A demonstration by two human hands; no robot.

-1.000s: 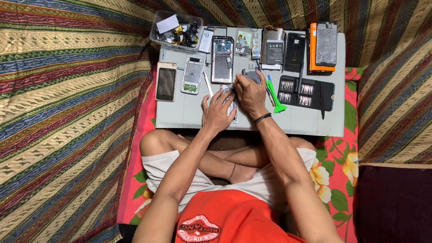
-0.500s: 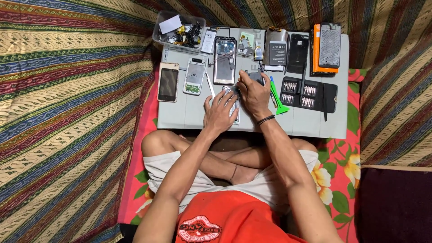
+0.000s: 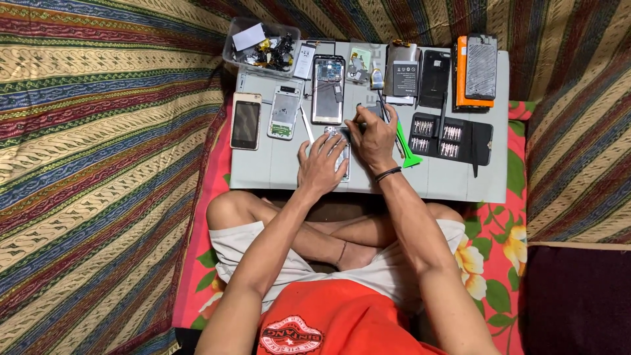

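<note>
Home repair spot: striped bedspread, opened phones (floor-level).

Striped multicolour blanket, grey board, green pry tool, orange shirt

Only one view is given, taken from a camera worn on the head and aimed almost straight down, so the scene is seen from above and from fairly high, with the crossed legs and orange shirt caught at the near edge. The grey work board is framed at the far middle, with the left hand and right hand seen small upon it. Striped cloth is taken in widely on the left and right, and no second view is offered for overlap.
</note>
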